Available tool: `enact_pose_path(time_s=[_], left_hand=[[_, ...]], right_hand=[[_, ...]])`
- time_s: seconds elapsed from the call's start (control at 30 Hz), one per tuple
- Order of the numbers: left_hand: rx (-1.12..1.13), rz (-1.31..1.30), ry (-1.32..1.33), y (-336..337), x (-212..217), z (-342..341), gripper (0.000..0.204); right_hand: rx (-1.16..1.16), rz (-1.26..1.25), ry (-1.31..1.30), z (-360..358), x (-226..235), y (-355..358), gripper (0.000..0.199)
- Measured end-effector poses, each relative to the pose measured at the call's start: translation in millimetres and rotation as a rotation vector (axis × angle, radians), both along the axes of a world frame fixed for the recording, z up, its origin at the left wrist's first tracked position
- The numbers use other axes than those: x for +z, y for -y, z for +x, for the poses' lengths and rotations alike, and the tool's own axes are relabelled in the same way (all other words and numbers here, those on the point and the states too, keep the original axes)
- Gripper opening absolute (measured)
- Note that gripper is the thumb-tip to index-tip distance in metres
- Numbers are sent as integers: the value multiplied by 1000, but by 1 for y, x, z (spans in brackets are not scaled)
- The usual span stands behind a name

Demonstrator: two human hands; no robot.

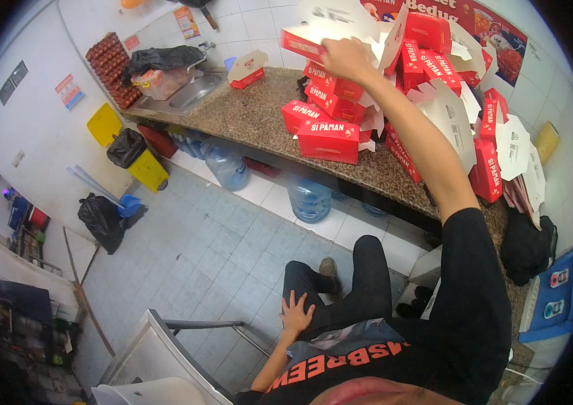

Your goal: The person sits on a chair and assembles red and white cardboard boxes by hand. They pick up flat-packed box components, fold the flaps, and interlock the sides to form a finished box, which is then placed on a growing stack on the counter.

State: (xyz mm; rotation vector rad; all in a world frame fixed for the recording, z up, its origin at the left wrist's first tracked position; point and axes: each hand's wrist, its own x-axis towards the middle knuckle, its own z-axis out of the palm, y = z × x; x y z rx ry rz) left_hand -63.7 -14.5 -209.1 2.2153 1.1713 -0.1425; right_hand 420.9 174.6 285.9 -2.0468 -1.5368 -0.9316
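Observation:
At the far side of the counter, my right hand is closed on the edge of a red and white cardboard food box; its white lid stands open. Below and beside it, red food boxes sit in a loose heap, several with white flaps raised. Another open red box stands apart to the left, near the sink. My left hand rests on my thigh, fingers spread, with nothing in it.
The granite counter runs from the sink to my right side. Large blue water bottles stand beneath it. A yellow bin and black bag are on the floor left; a metal-edged table is near my left.

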Motion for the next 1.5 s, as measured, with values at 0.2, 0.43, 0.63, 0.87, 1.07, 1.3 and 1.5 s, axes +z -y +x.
enact_pose_path(time_s=[0.2, 0.43, 0.63, 0.87, 1.07, 1.3, 1.5], left_hand=[[20, -3, -41, -1, 8, 8, 64], [13, 43, 2, -2, 5, 2, 63], [-75, 126, 67, -6, -1, 5, 61], [-90, 164, 9, -8, -2, 16, 60], [-125, 164, -28, -10, 5, 25, 61], [-159, 171, -46, -11, 4, 37, 62], [-116, 179, -44, -6, 5, 31, 61]], right_hand=[[251, 165, -13, 7, -28, 68, 35], [133, 559, 122, -20, -16, 267, 15], [-491, 829, -120, 184, -75, 480, 21], [-768, 11, -440, 293, -182, 641, 44], [-634, -20, -869, 299, -170, 660, 34], [-879, 54, -359, 321, -188, 677, 31], [-1488, 850, -193, 276, -96, 651, 37]])
